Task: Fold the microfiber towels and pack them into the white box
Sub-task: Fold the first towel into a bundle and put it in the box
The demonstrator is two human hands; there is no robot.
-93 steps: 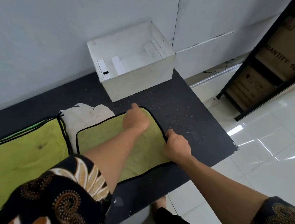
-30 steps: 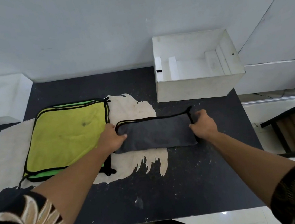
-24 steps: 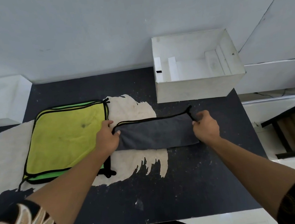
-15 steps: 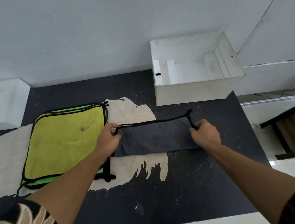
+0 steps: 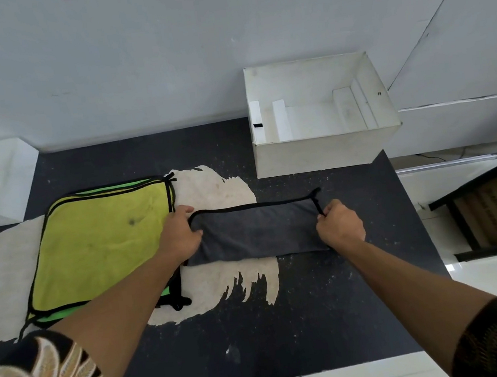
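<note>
After the towel, green-side-up seconds earlier, became a grey strip before the white box, left hand and right hand gripped its ends; another fold seemed due.

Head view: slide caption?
Left hand and right hand grip the ends of the folded grey towel; white box behind.

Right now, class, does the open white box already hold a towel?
No, the white box shows only bare inner walls; the folded dark grey towel lies outside it.
</note>
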